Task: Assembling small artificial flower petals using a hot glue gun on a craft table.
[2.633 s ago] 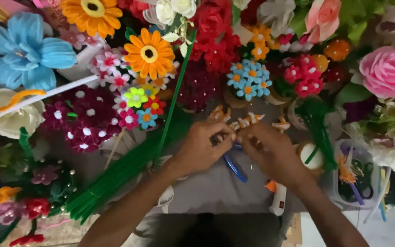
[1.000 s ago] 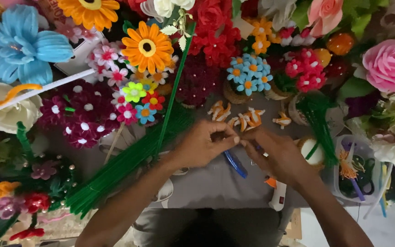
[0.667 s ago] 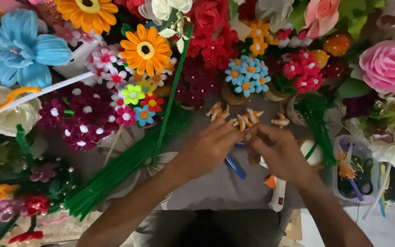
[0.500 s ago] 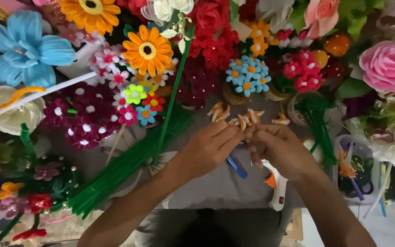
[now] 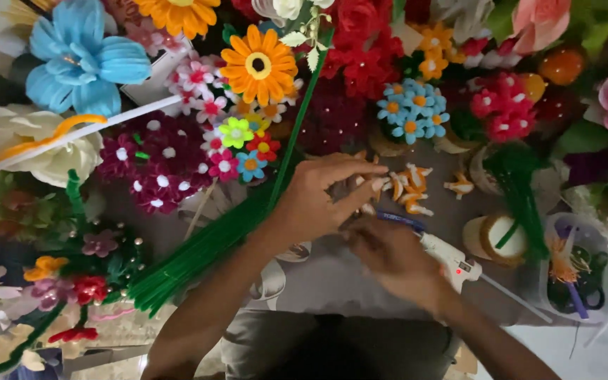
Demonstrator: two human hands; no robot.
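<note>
Handmade flowers ring a grey table (image 5: 332, 281) where the left hand (image 5: 318, 200) pinches light, bendy orange-white petals (image 5: 408, 190), best held by their bases, while the right hand (image 5: 388, 257), loosely curled, hovers below.

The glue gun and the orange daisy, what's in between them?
In the head view, the left hand lies between the glue gun and the orange daisy, fingers among small orange-white petals.

The glue gun (image 5: 448, 259) lies right of the stems (image 5: 209, 243) — petal pieces (image 5: 408, 188) behind it.
</note>
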